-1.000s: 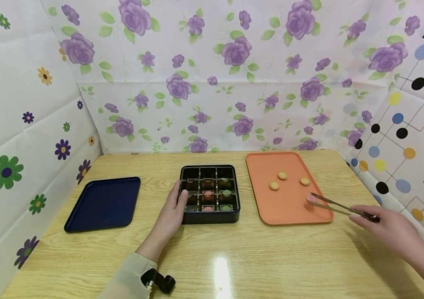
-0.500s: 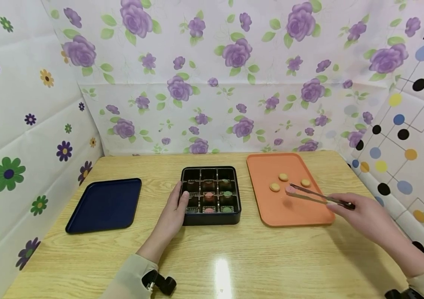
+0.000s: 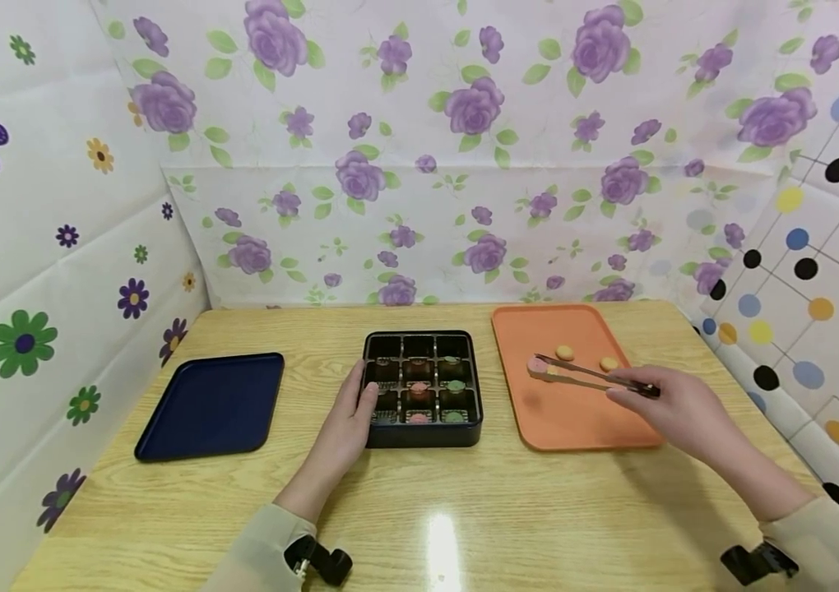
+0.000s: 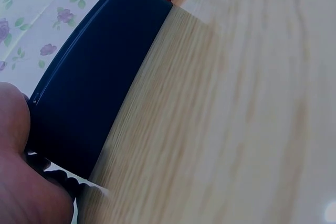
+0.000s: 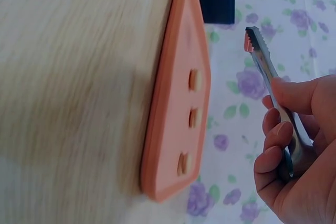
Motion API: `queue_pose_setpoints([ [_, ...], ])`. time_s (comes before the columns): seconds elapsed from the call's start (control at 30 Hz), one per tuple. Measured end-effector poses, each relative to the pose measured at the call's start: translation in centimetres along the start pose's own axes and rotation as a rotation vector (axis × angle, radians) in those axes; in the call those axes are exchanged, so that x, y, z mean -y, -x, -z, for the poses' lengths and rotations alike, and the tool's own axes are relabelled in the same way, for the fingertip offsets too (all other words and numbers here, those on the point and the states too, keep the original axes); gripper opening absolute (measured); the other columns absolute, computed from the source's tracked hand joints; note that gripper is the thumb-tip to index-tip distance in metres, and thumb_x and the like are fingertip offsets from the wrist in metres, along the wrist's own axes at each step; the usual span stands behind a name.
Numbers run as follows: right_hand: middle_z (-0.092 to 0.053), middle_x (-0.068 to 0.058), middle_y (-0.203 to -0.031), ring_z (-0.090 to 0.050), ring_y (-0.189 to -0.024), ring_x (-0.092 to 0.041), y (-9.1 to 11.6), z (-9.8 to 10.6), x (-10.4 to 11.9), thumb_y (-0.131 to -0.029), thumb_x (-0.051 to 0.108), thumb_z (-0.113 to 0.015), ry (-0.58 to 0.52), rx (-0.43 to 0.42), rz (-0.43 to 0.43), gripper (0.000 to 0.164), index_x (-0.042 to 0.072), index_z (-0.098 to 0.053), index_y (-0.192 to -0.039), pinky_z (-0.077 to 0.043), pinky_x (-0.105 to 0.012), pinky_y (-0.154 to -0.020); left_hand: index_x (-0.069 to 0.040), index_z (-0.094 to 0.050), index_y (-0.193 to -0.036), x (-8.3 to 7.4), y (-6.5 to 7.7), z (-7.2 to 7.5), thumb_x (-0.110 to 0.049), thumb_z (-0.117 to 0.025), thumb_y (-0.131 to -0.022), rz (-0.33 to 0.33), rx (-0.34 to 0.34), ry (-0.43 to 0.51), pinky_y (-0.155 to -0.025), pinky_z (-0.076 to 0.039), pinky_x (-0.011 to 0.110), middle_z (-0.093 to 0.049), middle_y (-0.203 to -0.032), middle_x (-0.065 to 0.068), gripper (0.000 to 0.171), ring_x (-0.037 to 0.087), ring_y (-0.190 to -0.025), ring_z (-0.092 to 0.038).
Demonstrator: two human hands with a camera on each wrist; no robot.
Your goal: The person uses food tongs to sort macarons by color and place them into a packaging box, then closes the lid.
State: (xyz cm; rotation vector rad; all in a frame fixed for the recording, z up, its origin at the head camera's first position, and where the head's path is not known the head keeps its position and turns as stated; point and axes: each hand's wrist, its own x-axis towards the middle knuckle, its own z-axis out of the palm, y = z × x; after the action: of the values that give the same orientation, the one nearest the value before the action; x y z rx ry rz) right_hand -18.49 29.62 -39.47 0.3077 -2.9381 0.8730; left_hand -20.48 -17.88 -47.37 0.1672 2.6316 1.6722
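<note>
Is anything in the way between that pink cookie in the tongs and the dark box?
Nothing visible blocks it. The pink cookie, pinched in the tongs, is held above the orange tray; only the tray's rim and a strip of table lie between it and the dark box. The left hand holds the box's opposite side.

Narrow free gap between black box [image 3: 430, 437] and orange tray [image 3: 575, 423], tongs [image 5: 265, 62] obstructing above the tray
</note>
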Motion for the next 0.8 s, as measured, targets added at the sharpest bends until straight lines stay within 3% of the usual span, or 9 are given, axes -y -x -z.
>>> queue_pose_setpoints([
  [0.37,-0.069,0.001,-0.090,-0.051,-0.067,-0.020,-2.4,-1.5,3.2,-0.110,0.041,-0.072,-0.021,0.007,0.089,0.042,0.011,-0.077,-0.140,-0.041,-0.034,-0.057,-0.017,-0.008,-0.180,0.9,-0.4,-0.2,-0.062,-0.035,-0.118,-0.008,-0.020,-0.004,-0.133,-0.014,0.062,-0.007,-0.185,0.010,0.081,0.033,-0.169,-0.007],
  [0.57,-0.078,-0.003,-0.111,-0.060,-0.075,-0.018,-3.7,-2.3,5.0,-0.109,0.036,-0.075,-0.046,0.010,0.138,0.040,0.011,-0.078,-0.139,-0.046,-0.036,-0.062,-0.012,-0.010,-0.179,0.5,-0.2,-0.3,-0.046,-0.035,-0.122,-0.040,-0.038,0.003,-0.131,-0.014,0.068,-0.009,-0.184,0.018,0.071,0.042,-0.168,-0.008],
  [0.8,-0.079,0.001,-0.111,-0.067,-0.083,-0.015,-5.0,-3.3,6.5,-0.110,0.033,-0.074,-0.067,0.022,0.161,0.034,0.013,-0.079,-0.137,-0.050,-0.040,-0.068,-0.014,-0.009,-0.180,0.0,0.1,-0.3,-0.038,-0.036,-0.123,-0.023,-0.040,0.000,-0.132,-0.013,0.065,-0.009,-0.184,0.017,0.067,0.040,-0.168,-0.008],
])
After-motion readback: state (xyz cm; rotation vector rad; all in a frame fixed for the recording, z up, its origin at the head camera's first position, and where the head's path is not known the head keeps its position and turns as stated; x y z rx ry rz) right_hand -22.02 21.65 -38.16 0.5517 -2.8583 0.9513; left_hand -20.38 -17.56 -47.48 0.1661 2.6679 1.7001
